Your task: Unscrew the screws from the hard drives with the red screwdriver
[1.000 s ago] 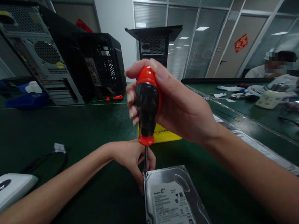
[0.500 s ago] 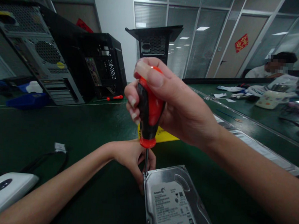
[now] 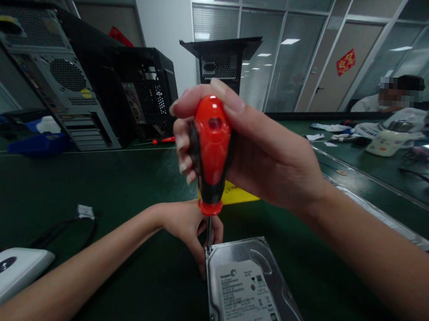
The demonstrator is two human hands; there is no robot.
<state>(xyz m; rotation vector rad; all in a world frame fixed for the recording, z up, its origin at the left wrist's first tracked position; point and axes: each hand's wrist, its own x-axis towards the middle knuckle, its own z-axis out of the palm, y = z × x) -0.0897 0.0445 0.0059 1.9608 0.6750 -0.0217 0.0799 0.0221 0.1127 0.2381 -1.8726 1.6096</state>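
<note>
A silver hard drive (image 3: 246, 288) with a white label lies flat on the green table, near me. My right hand (image 3: 258, 153) is wrapped round the red and black handle of a screwdriver (image 3: 210, 150), held upright with its tip on the drive's far left corner. My left hand (image 3: 188, 226) sits at that same corner, fingers pinched round the screwdriver's thin shaft just above the drive.
Several open computer cases (image 3: 74, 84) stand at the back left, a small red screwdriver (image 3: 164, 140) beside them. A yellow sheet (image 3: 236, 193) lies behind the drive. A white device (image 3: 4, 273) and black cable (image 3: 68, 226) lie at left. A person (image 3: 393, 96) sits far right.
The screwdriver handle has turned in my right hand, showing a different red and black face, and my fingers have shifted their hold. My left hand and the drive have stayed put.
</note>
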